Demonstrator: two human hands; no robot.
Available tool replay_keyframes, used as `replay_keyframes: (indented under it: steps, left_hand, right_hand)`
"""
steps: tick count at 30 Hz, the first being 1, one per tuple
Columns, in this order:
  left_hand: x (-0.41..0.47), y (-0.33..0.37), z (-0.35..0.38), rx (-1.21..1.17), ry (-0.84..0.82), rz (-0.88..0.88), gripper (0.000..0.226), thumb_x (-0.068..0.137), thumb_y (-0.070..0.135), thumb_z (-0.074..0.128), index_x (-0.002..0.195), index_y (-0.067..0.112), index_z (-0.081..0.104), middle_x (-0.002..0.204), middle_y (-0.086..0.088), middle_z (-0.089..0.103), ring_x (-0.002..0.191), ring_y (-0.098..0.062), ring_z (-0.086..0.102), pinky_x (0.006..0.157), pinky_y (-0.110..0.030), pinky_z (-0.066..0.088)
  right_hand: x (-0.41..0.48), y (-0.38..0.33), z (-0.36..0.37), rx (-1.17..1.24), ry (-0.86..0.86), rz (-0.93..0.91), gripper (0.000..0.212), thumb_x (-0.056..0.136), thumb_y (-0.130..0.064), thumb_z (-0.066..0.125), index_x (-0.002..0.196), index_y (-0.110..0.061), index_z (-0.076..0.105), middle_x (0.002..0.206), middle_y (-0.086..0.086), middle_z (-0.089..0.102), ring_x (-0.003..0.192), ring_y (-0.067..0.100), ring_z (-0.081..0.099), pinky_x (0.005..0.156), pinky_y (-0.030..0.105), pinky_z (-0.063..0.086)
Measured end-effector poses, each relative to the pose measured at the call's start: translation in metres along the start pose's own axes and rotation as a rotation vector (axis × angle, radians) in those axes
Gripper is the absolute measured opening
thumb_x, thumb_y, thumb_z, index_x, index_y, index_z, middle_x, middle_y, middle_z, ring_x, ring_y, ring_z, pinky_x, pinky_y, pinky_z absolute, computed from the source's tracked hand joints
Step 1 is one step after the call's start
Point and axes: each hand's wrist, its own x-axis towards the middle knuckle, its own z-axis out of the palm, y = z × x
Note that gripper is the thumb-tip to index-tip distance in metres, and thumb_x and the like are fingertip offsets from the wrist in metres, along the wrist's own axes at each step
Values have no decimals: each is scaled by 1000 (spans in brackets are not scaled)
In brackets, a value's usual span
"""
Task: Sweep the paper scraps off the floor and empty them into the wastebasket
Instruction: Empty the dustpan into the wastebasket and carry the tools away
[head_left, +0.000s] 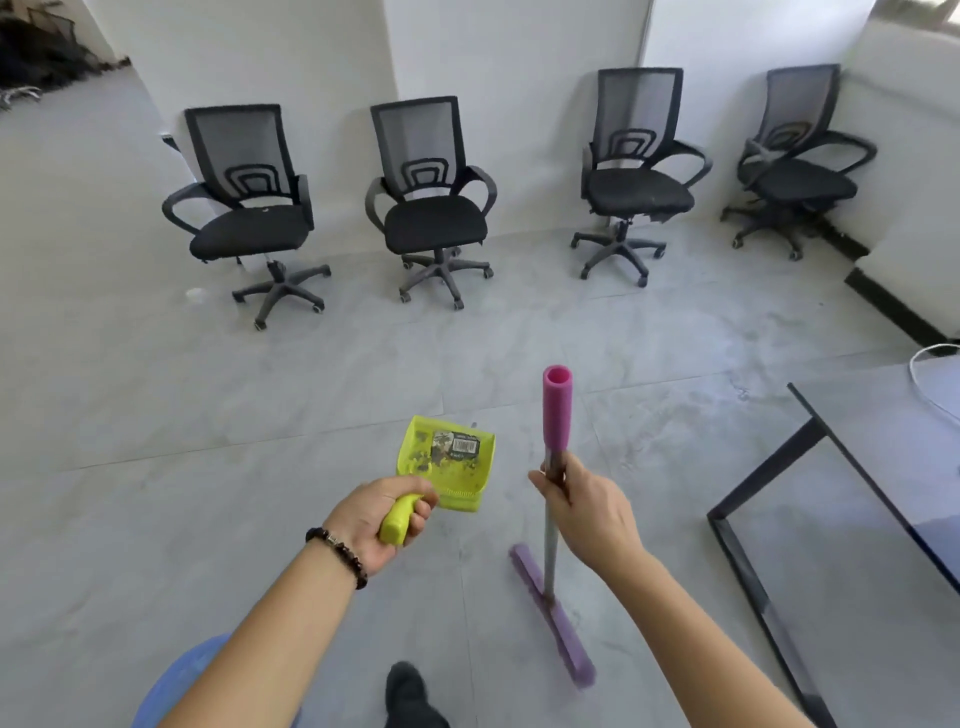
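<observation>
Room: grey tiled floor (208, 415) of an office, white walls behind, light falling from the right.
Furniture: four black office chairs (431, 208) in a row along the wall; one dark table (883, 415) at the right edge.
Left hand: the left hand (384, 512) has its fingers wrapped round the grip of one yellow-green dustpan (452, 462), held above the floor with the mouth pointing away from the person.
Right hand: the right hand (587, 512) is curled round the shaft of one broom (549, 540), just under its pink top sleeve.
Broom axis: shaft nearly upright; the purple head (553, 618) rests on the floor and runs slantwise, from near the dustpan side back toward the person's right.
Scraps: dark bits (423, 457) and a barcode label lie inside the pan; I make out no clear scrap on the floor, only one pale spot (196, 296) by the leftmost chair, too small to tell.
Wastebasket: not surely in view; one blue round tub (176, 680) shows under the left forearm and may be it.
Key relation: that tub lies low and to the left, behind the pan, so the left arm is nearer; emptying would likely mean drawing the pan back and tipping it.
Feet: one dark shoe (410, 691) at the bottom edge.
</observation>
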Motion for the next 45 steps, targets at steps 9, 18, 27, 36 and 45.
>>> replay_keyframes:
  steps: [9, 18, 27, 36, 45]
  left_hand:
    - [202, 115, 107, 405, -33, -14, 14, 85, -11, 57, 80, 1, 53, 59, -8, 48, 37, -10, 46, 35, -17, 39]
    - [379, 250, 292, 1061, -96, 168, 23, 85, -8, 47, 74, 11, 42, 61, -5, 38, 48, -16, 34, 40, -19, 28]
    - [537, 301, 536, 1465, -195, 521, 13, 77, 17, 49, 64, 14, 51, 49, 0, 42, 47, -24, 37, 52, -31, 34]
    - [635, 380, 749, 1652, -216, 760, 13, 89, 18, 57, 92, 16, 69, 69, -4, 61, 72, -31, 57, 59, -32, 38]
    - [806, 420, 969, 1647, -382, 734, 11, 90, 20, 57, 91, 15, 68, 74, -8, 66, 73, -30, 61, 63, -34, 47]
  right_hand:
    - [224, 63, -30, -73, 250, 119, 16, 94, -38, 55, 95, -22, 53, 97, -8, 42, 79, 17, 54, 61, 36, 51]
    - [374, 131, -135, 121, 599, 399, 13, 95, -29, 58, 93, -16, 55, 98, -4, 42, 71, 13, 57, 73, 40, 54]
    - [529, 281, -235, 251, 854, 490, 20, 95, -40, 56, 88, -21, 53, 86, -5, 57, 78, 18, 59, 69, 45, 52]
    - [706, 377, -368, 323, 822, 497, 9, 94, -24, 60, 96, -18, 54, 86, -3, 60, 75, 19, 59, 68, 39, 50]
    - [894, 525, -473, 250, 875, 619, 9, 94, -21, 61, 98, -20, 53, 87, -6, 64, 74, 14, 61, 66, 34, 51]
